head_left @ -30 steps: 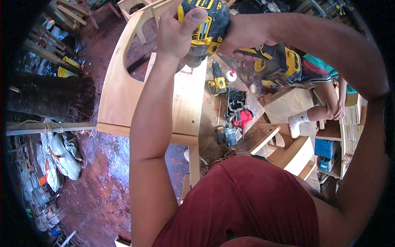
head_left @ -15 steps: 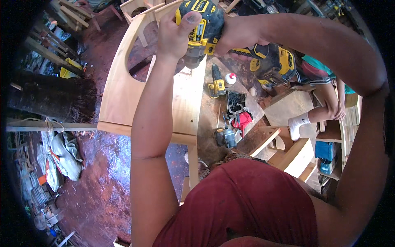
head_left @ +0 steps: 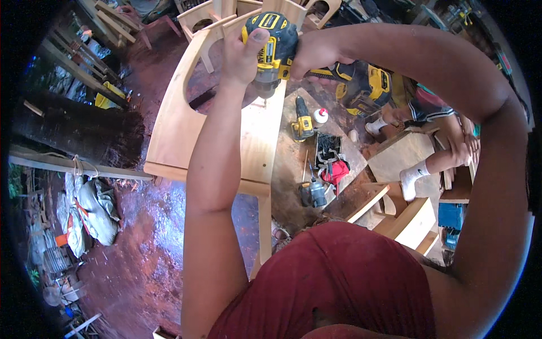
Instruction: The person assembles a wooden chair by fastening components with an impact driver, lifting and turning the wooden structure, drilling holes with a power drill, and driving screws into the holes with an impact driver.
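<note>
A large black-and-yellow cordless drill (head_left: pixel 273 52) stands upright over a pale wooden furniture frame (head_left: pixel 175 135), its chuck pointing down at the bright wooden rail. Just below the chuck a short length of bit shows; whether it is in the wood I cannot tell. My left hand (head_left: pixel 241 59) clasps the drill's body, thumb on top near the rear cap. My right hand (head_left: pixel 319 53) is wrapped round the handle, which points right toward its battery (head_left: pixel 370 90). Part of the curved panel with its oval cutout is hidden behind my left forearm.
Right of the frame lie a smaller drill (head_left: pixel 302 121), a white bottle with a red cap (head_left: pixel 320 116), a blue-grey power tool (head_left: pixel 313 193) and a red cloth-like item (head_left: pixel 335 171). Another person's leg (head_left: pixel 420 172) is at the right. White sacks (head_left: pixel 93 212) lie left.
The view has shifted slightly, so the surroundings sit a little lower and to the right. The drill stands more upright, and the bit below its chuck shows more clearly. Both hands keep their grip.
</note>
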`<state>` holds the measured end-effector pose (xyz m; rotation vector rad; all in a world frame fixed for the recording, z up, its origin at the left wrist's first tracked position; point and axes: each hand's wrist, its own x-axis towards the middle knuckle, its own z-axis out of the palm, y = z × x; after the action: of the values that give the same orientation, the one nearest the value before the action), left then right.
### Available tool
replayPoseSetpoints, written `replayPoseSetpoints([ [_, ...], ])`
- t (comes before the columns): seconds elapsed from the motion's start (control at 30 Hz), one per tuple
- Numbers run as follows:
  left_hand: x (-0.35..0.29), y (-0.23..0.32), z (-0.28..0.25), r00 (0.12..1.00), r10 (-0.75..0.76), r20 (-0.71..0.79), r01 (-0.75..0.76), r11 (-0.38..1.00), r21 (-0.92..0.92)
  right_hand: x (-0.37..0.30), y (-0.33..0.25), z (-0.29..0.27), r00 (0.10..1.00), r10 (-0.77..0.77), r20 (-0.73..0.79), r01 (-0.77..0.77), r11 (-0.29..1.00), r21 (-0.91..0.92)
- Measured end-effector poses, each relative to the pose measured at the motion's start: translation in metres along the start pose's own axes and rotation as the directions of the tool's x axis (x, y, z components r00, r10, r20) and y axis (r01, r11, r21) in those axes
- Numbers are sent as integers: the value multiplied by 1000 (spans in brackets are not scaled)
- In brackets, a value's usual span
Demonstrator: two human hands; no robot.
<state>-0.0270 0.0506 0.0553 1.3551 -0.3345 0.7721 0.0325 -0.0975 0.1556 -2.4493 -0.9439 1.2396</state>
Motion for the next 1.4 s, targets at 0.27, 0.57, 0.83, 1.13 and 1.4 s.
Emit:
replayPoseSetpoints([
  [0.27, 4, -8, -5, 1000, -20, 11, 18, 992, 125, -2, 1, 0, 1000, -5, -5, 5, 1000, 2],
  [0.57, -8, -6, -5, 998, -63, -3, 63, 997, 38, -2, -1, -1, 998, 31, 52, -30, 999, -25],
  [0.83, -16, -17, -2, 998, 35, -51, -35, 999, 8, 5, 0, -3, 999, 17, 40, -15, 999, -38],
  [1.13, -13, -16, -4, 999, -37, -18, 37, 999, 7, 2, 1, -4, 999, -34, 0, 34, 999, 6],
  [1.4, -14, -18, -4, 999, 32, -20, -32, 999, 8, 2, -3, 1, 1000, 20, -9, -20, 1000, 23],
])
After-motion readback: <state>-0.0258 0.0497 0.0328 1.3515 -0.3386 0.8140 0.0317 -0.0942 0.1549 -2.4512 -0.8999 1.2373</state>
